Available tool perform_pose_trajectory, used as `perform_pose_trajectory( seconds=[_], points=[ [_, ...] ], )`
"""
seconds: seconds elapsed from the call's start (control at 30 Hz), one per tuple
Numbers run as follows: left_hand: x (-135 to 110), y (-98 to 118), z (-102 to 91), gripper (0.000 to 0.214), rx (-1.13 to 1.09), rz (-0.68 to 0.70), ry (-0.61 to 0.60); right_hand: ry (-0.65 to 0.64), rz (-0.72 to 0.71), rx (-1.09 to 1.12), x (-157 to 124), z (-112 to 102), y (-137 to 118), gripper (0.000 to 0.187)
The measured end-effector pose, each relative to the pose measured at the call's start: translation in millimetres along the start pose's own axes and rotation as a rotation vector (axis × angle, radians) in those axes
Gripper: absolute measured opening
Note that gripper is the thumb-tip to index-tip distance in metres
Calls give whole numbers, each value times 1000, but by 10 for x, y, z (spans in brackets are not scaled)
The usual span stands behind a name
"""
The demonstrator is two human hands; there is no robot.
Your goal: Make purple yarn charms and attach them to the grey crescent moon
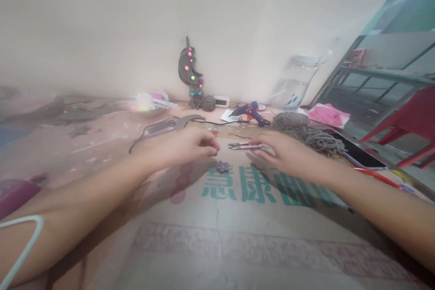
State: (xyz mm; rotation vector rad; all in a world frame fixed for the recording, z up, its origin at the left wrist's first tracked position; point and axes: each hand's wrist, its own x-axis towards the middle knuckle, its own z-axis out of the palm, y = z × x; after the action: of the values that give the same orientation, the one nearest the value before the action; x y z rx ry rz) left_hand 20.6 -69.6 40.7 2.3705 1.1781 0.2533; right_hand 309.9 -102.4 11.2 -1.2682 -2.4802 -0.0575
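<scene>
My left hand (199,142) hovers over the covered tabletop with its fingers curled and thumb and forefinger close together. Whatever they may pinch is too blurred to make out. Just below its fingertips lies a small purple-grey flower-shaped piece (222,166), apart from the hand. My right hand (275,147) has its fingers around a pair of thread snips (245,146) with pinkish handles. Their metal tips point left, toward my left hand. Both hands are slightly smeared.
Behind the hands are a glue gun (249,112), grey yarn (306,131), a clear jar (299,84) and a phone (356,149). A dark crescent ornament with coloured balls (188,68) is against the wall. A red stool (408,118) stands to the right.
</scene>
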Motion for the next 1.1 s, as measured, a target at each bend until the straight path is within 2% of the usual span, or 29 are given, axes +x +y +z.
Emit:
perform_pose_trajectory(
  seconds=[0.07, 0.17, 0.23, 0.33, 0.47, 0.67, 0.73, 0.87, 1.0, 1.1],
  points=[
    [3, 44, 99, 21, -59, -9, 70, 16, 41, -17, 33, -19, 162, 29],
    [38, 17, 236, 20, -78, -16, 93, 74, 84, -86, 84, 54, 382, 30],
    [66, -36, 290, 21, -27, -13, 87, 95, 111, -115, 112, 133, 483, 30],
    [87, -90, 322, 24, 103, 76, 140, 97, 134, -89, 135, 233, 554, 26],
    [80, -74, 336, 26, 176, 165, 223, 88, 99, -67, 138, 286, 539, 24],
    [58, -8, 345, 22, 142, 170, 240, 54, 133, -47, 143, 247, 420, 33],
    [50, 9, 352, 21, 117, 167, 266, 53, 149, -50, 137, 231, 372, 30],
    [53, 5, 441, 21, 55, 251, 384, 80, 164, -34, 134, 263, 322, 13],
    [64, -30, 578, 21, 30, 329, 423, 130, 182, -23, 155, 332, 340, 16],
    [60, -37, 620, 23, 11, 360, 424, 187, 225, -3, 152, 284, 299, 18]
  ],
)
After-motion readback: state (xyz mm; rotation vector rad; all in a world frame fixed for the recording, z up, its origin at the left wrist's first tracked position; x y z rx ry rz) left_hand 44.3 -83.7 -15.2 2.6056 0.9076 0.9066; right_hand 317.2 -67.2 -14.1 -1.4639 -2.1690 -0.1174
